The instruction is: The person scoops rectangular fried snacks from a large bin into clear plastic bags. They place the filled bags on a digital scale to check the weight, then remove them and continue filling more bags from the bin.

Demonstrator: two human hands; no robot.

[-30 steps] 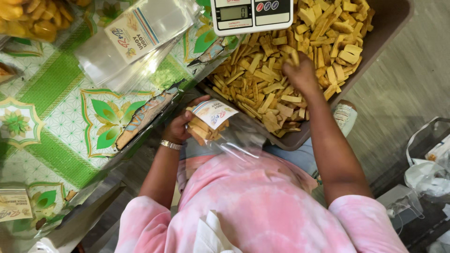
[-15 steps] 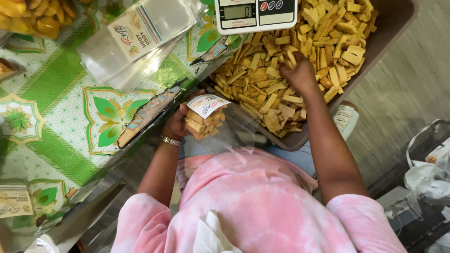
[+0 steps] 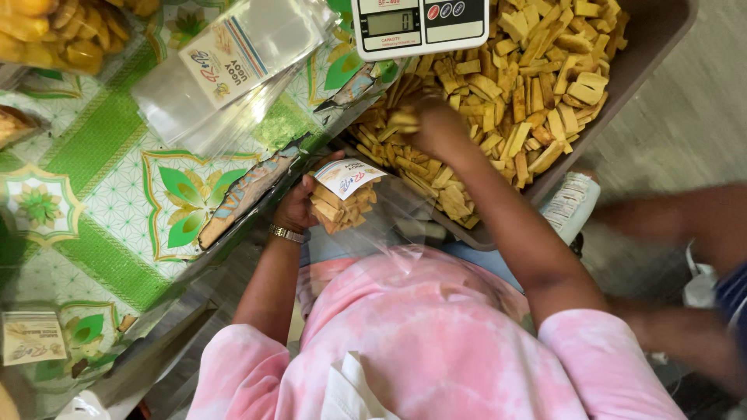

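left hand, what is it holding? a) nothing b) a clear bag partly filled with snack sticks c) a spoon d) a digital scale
b: the left hand grips a clear bag with tan sticks inside, beside the tub of loose sticks.

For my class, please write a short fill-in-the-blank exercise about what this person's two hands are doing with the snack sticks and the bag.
1. The left hand holds a clear ____ partly filled with snack sticks.
2. The right hand reaches into the brown tray and is ____ snack sticks.
3. At the tray's far edge sits a digital ____ with a white case.
4. The cloth on the table has a green ____ pattern.

Missing words: bag; grabbing; scale; leaf
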